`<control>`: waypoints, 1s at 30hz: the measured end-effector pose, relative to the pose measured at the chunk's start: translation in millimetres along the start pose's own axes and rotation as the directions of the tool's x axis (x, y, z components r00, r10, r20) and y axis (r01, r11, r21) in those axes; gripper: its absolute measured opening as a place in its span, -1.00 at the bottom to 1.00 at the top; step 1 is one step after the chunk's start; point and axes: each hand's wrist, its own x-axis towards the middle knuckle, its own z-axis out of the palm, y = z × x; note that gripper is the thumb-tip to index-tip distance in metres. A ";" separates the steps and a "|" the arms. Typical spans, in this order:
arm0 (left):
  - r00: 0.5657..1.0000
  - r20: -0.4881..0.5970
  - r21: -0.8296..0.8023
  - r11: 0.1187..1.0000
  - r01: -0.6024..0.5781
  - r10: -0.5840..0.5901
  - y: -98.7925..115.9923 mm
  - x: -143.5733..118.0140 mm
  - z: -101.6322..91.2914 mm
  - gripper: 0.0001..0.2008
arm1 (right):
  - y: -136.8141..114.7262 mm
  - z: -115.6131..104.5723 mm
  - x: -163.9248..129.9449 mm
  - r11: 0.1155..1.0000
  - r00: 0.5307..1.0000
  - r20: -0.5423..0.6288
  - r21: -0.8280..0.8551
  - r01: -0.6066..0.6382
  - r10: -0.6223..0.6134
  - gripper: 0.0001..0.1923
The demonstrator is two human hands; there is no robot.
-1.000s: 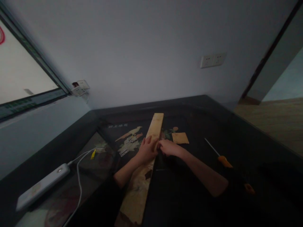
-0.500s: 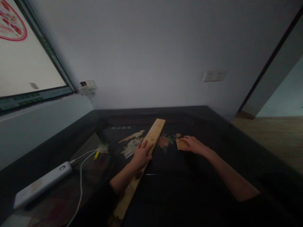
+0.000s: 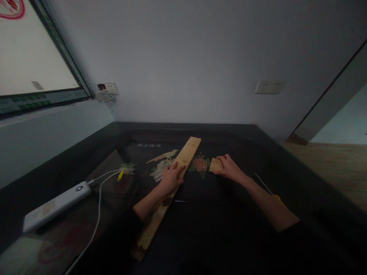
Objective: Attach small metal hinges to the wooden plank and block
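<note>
A long pale wooden plank (image 3: 187, 152) lies slantwise on the dark table (image 3: 218, 214), reaching from the far middle toward me. My left hand (image 3: 171, 176) rests flat on the plank's middle, fingers spread over it. To its right, my right hand (image 3: 228, 167) grips a small square piece of wood (image 3: 215, 165) at its right edge, just above or on the tabletop. Small metal hinges (image 3: 158, 177) lie left of the plank beside my left hand.
A white power bank (image 3: 57, 205) with white cables (image 3: 99, 208) sits at the left. A screwdriver with an orange handle (image 3: 275, 197) lies behind my right forearm. The tabletop bears a bird and flower picture (image 3: 163, 157). Wall sockets (image 3: 270, 87) are behind; a doorway opens right.
My right hand left the plank, reached right to the small wood piece and took hold of it. My left hand stays on the plank. The camera view shifted.
</note>
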 end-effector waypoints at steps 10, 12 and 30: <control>0.996 -0.056 -0.035 0.997 0.070 -0.072 7.7 2.1 1.6 -0.31 | -22.2 15.8 5.9 0.994 0.998 -0.031 0.093 0.050 -0.047 -0.39; 0.993 -0.082 -0.048 0.996 0.078 -0.082 10.4 2.8 0.8 -0.33 | -23.6 16.3 5.8 0.995 0.999 -0.029 0.097 0.037 -0.035 -0.38; 0.901 -0.403 -0.100 0.986 0.130 -0.160 -97.5 7.6 -66.9 -0.38 | -81.1 16.8 24.5 1.000 0.999 0.045 -0.019 -0.011 0.012 -0.36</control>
